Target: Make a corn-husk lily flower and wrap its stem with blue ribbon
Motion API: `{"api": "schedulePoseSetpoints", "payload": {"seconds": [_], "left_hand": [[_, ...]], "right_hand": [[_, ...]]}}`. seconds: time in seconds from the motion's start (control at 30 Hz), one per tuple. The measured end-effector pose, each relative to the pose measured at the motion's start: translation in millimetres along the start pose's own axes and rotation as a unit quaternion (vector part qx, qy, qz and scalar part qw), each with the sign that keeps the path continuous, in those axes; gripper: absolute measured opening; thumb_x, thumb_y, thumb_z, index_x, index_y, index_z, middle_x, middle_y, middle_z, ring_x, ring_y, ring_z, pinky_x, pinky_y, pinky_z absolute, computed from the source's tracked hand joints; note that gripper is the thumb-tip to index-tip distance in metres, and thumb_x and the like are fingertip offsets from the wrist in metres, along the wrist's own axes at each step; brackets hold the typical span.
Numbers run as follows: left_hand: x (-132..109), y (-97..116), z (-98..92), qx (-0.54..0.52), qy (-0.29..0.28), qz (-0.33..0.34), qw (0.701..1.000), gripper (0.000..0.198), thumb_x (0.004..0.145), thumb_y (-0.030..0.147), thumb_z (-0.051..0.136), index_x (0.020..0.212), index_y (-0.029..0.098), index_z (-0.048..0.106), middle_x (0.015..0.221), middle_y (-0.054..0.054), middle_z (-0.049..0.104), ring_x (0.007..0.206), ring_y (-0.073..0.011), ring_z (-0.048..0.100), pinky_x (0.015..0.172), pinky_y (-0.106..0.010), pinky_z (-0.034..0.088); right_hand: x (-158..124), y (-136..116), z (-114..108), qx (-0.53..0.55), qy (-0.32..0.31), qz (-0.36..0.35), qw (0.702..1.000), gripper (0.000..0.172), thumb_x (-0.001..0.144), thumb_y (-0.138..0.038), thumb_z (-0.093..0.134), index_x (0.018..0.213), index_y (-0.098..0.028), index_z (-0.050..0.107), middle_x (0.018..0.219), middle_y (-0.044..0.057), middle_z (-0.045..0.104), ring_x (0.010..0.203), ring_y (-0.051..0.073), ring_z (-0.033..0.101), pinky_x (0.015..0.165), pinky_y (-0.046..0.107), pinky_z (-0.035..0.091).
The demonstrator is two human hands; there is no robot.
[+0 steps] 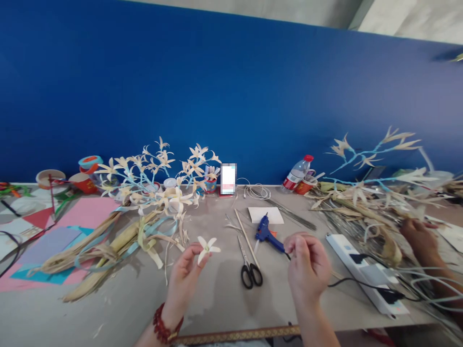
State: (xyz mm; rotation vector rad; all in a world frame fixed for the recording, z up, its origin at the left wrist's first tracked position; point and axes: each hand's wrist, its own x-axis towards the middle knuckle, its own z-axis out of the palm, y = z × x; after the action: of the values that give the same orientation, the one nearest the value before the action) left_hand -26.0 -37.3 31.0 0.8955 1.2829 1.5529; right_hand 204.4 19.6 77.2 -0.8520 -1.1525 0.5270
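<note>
My left hand [186,272], with a red bead bracelet at the wrist, pinches a small cream-white craft flower [207,247] with narrow pointed petals. My right hand [308,265] is raised on the other side, its fingers pressed together; whether anything thin is between them I cannot make out. Between my hands lie black-handled scissors [251,274] and a thin pale stick [246,236]. Just left of my right hand a blue glue gun [266,233] rests, its nozzle by a white card [277,215].
Branches of finished flowers [162,178] stand at the left, beside dried husks [119,238] and coloured paper [90,212]. At the right are a white power strip [365,274] with cables and another person's hand [419,236]. A bottle [297,173] and a phone-like screen [228,178] stand at the back.
</note>
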Motion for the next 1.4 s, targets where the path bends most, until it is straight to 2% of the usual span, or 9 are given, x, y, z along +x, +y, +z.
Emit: {"api": "schedulePoseSetpoints", "payload": {"seconds": [0.1,0.3,0.4,0.63,0.77,0.9,0.97,1.03,1.4], "left_hand": [[-0.2,-4.7,-4.1,-0.041,-0.012,-0.034,0.999,0.023,0.075,0.037,0.07,0.087,0.018,0.065,0.082,-0.005,0.068,0.082,-0.0187,0.06,0.079,-0.028,0.045],[-2.7,-11.6,-2.8,-0.058,-0.057,-0.038,0.996,0.02,0.076,0.034,0.07,0.083,0.017,0.064,0.078,-0.004,0.067,0.077,-0.0166,0.058,0.076,-0.027,0.045],[-4.3,-11.8,-3.1,-0.053,-0.077,-0.043,0.995,0.019,0.078,0.035,0.069,0.082,0.017,0.063,0.078,-0.003,0.067,0.076,-0.0157,0.058,0.077,-0.026,0.044],[-0.8,-15.3,-12.2,-0.046,-0.037,-0.055,0.997,0.024,0.075,0.039,0.071,0.085,0.019,0.066,0.079,-0.003,0.067,0.076,-0.0162,0.057,0.074,-0.025,0.044],[2.2,-14.1,-16.9,-0.04,-0.001,-0.052,0.998,0.028,0.07,0.043,0.074,0.081,0.018,0.068,0.079,-0.004,0.067,0.078,-0.0179,0.059,0.074,-0.026,0.046],[5.0,-13.4,-18.6,-0.034,0.018,-0.058,0.998,0.031,0.065,0.045,0.077,0.078,0.017,0.069,0.077,-0.004,0.067,0.078,-0.0186,0.059,0.076,-0.027,0.046],[6.9,-14.8,-16.7,-0.032,0.013,-0.063,0.997,0.03,0.066,0.043,0.077,0.08,0.018,0.069,0.077,-0.003,0.067,0.077,-0.0178,0.059,0.076,-0.027,0.046],[8.3,-16.6,-12.6,-0.035,-0.003,-0.064,0.997,0.028,0.068,0.042,0.076,0.083,0.018,0.069,0.079,-0.003,0.067,0.078,-0.0175,0.059,0.077,-0.027,0.046],[1.5,-8.3,0.2,-0.015,-0.041,-0.051,0.998,0.028,0.07,0.044,0.074,0.079,0.018,0.068,0.074,-0.004,0.065,0.075,-0.0185,0.057,0.07,-0.027,0.045]], "right_hand": [[1.6,5.3,0.5,-0.058,-0.048,0.043,0.996,0.011,0.088,-0.026,0.06,0.096,-0.019,0.061,0.08,0.003,0.06,0.066,0.014,0.056,0.062,0.027,0.046],[-24.3,21.0,34.6,-0.135,-0.36,0.038,0.922,0.021,0.094,-0.027,0.048,0.104,-0.019,0.065,0.067,0.0,0.064,0.062,0.015,0.062,0.06,0.025,0.048],[-24.8,38.0,56.5,-0.167,-0.424,0.013,0.89,0.018,0.092,-0.028,0.053,0.102,-0.02,0.066,0.082,0.003,0.07,0.072,0.016,0.066,0.063,0.025,0.049],[5.3,62.6,89.8,-0.26,-0.447,0.01,0.856,0.037,0.093,-0.037,0.049,0.063,-0.019,0.062,0.053,-0.003,0.059,0.052,0.013,0.059,0.055,0.022,0.044],[25.8,69.7,59.2,-0.303,-0.421,-0.009,0.855,0.013,0.086,-0.031,0.057,0.087,-0.022,0.066,0.096,0.003,0.068,0.093,0.019,0.063,0.084,0.031,0.047],[42.9,89.9,-14.1,-0.413,-0.335,0.027,0.846,0.046,0.078,-0.024,0.057,0.123,-0.016,0.054,0.133,0.017,0.049,0.122,0.031,0.046,0.102,0.048,0.032],[44.6,99.7,-45.9,-0.525,-0.368,0.056,0.766,0.057,0.074,-0.027,0.057,0.129,-0.017,0.049,0.14,0.016,0.043,0.127,0.031,0.041,0.104,0.045,0.031],[42.6,105.7,-63.6,-0.542,-0.385,0.061,0.745,0.058,0.068,-0.025,0.06,0.124,-0.016,0.054,0.141,0.017,0.043,0.127,0.033,0.041,0.103,0.045,0.031],[51.5,115.0,-59.2,-0.46,-0.398,0.064,0.791,0.044,0.061,-0.025,0.063,0.103,-0.014,0.065,0.135,0.02,0.051,0.128,0.039,0.04,0.108,0.055,0.015]]}}
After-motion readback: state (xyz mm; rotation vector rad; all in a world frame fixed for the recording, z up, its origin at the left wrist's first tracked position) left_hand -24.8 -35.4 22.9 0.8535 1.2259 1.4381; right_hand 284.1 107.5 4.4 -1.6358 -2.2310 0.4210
